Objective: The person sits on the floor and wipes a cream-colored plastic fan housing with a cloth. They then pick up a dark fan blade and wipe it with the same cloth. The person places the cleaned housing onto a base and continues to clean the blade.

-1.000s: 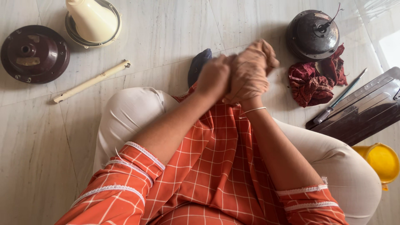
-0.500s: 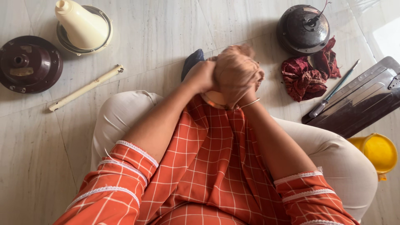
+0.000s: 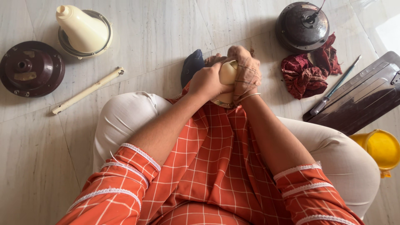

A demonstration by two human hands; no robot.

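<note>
- Gripping a cream cup [image 3: 228,75] from both sides: left hand [image 3: 207,81] and right hand [image 3: 246,73] both wrapped tightly around it.
- Holding the cup above the lap, just left of the red rag [image 3: 305,75].
- Lying beyond the rag: a dark round motor [image 3: 301,27].
- Resting right of the rag: a screwdriver [image 3: 336,87] and a fan blade [image 3: 360,102].
- Sitting far left of the rag: a cream cone [image 3: 82,28], a cream rod [image 3: 86,91], a maroon cover [image 3: 30,68].

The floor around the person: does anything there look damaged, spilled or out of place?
Nothing looks spilled or broken. A crumpled dark red rag lies bunched against the dark round metal motor housing, and a thin cream rod lies loose. Both hands, left hand and right hand, clasp a cream rounded part.
</note>
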